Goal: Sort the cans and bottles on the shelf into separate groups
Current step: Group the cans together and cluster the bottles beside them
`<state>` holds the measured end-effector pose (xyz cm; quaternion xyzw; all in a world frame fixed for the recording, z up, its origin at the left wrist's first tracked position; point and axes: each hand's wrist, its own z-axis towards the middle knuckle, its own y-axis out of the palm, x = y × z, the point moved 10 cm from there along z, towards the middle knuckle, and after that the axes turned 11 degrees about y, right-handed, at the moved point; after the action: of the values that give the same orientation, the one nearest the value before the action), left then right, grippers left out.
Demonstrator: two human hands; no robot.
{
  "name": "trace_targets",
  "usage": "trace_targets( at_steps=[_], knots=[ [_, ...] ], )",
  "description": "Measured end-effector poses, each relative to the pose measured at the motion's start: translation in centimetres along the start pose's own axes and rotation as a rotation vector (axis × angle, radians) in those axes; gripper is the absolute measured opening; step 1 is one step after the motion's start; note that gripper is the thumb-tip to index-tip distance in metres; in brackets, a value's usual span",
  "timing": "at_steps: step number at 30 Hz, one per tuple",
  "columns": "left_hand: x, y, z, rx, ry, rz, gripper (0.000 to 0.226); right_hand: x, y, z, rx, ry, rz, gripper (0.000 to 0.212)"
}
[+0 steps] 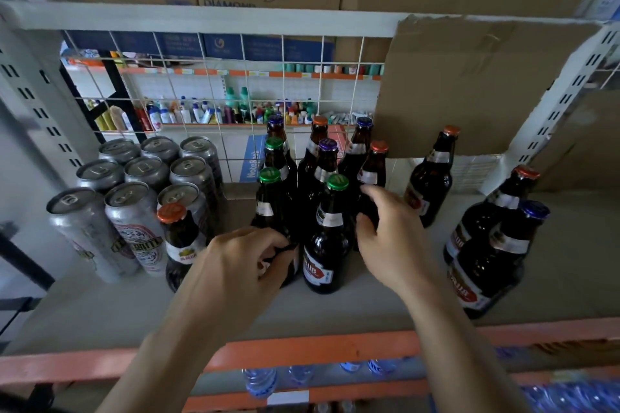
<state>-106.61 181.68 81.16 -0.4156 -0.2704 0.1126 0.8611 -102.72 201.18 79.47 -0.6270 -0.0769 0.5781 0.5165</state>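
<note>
On the shelf [100, 312] the cans [147, 174] stand as one group at the left, but one orange-capped bottle [183, 238] stands just beside them. The left hand [245, 265] curls around a green-capped bottle [268, 201] at the front of the middle cluster [322, 164]. The right hand [389, 238] grips another bottle [372, 171] on the right side of the cluster. The step in hand seems to be the gathering of bottles. Next, the separate bottles [496, 231] at the right probably must join, and the closely packed neighbours could be knocked.
</note>
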Motion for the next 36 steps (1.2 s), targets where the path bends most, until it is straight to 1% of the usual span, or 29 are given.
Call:
trace_targets(
  at_steps=[3, 5, 7, 8, 11, 17, 21, 23, 27, 29, 31, 33, 36],
  knots=[
    [-2.3, 1.3, -2.6, 0.016, -0.11, -0.048, 0.012, 1.2, 1.5, -0.9, -0.045, 0.072, 0.033, 0.048],
    [-3.7, 2.2, -4.4, 0.019, -0.185, -0.047, 0.016, 1.8, 2.7, -1.5, -0.077, 0.117, 0.058, 0.05],
    [-4.6, 2.5, -5.6, 0.034, -0.22, -0.04, 0.02, 2.5, 3.7, -2.1, -0.099, 0.158, 0.082, 0.054],
    [-4.8, 2.4, -6.0, 0.046, -0.228, -0.039, 0.018, 2.8, 4.1, -2.4, -0.108, 0.173, 0.091, 0.054],
    [-4.6, 2.4, -6.2, 0.043, -0.231, -0.026, 0.012, 3.2, 5.0, -3.4, -0.118, 0.185, 0.113, 0.056],
    [-2.2, 3.4, -4.8, 0.043, -0.171, -0.055, 0.019, 3.4, 4.6, -5.2, -0.083, 0.19, 0.106, 0.057],
    [-0.9, 4.6, -3.9, 0.025, -0.137, -0.094, 0.021, 5.2, 3.2, -5.9, -0.047, 0.24, 0.105, 0.059],
    [-0.1, 5.3, -3.2, 0.018, -0.116, -0.13, 0.021, 6.7, 2.1, -5.9, 0.01, 0.263, 0.115, 0.056],
    [1.1, 7.0, -2.2, -0.026, -0.111, -0.142, 0.024, 10.1, -0.4, -6.5, 0.185, 0.36, 0.125, 0.045],
    [1.4, 7.8, -1.9, -0.049, -0.116, -0.141, 0.026, 11.6, -2.2, -7.1, 0.331, 0.399, 0.143, 0.037],
    [1.5, 8.5, -1.8, -0.064, -0.121, -0.137, 0.026, 13.0, -4.4, -7.9, 0.512, 0.417, 0.158, 0.031],
    [1.7, 9.0, -1.7, -0.079, -0.128, -0.139, 0.027, 14.5, -6.0, -8.7, 0.64, 0.454, 0.178, 0.032],
    [1.9, 9.6, -1.7, -0.093, -0.125, -0.15, 0.026, 16.8, -6.6, -9.2, 0.7, 0.517, 0.208, 0.044]
  ],
)
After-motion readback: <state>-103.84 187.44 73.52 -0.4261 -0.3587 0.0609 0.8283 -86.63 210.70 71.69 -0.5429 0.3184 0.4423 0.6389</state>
